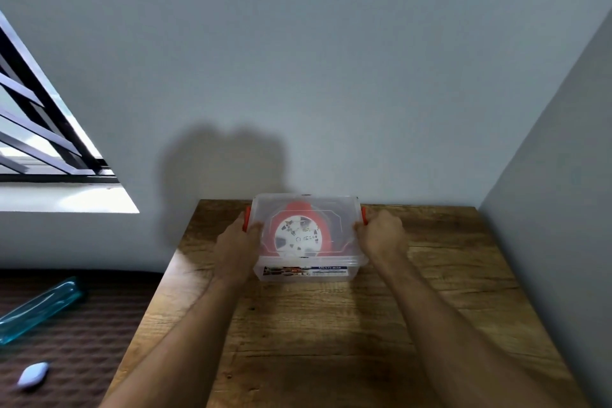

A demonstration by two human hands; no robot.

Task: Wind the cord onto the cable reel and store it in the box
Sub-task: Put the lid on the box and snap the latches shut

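A clear plastic box [344, 209] with its lid on stands at the far middle of the wooden table [331, 325], close to the wall. Through the lid shows the red cable reel [326, 228] with a white round face. No loose cord is visible. My left hand [236, 242] grips the box's left side at the red latch [246, 219]. My right hand [381, 232] grips the right side at the other red latch [364, 216].
A wall stands right behind the box and another wall borders the table's right edge. Left of the table lies a brown padded surface with a turquoise glass object [39, 308] and a small pale oval object [33, 374]. A barred window is at the far left.
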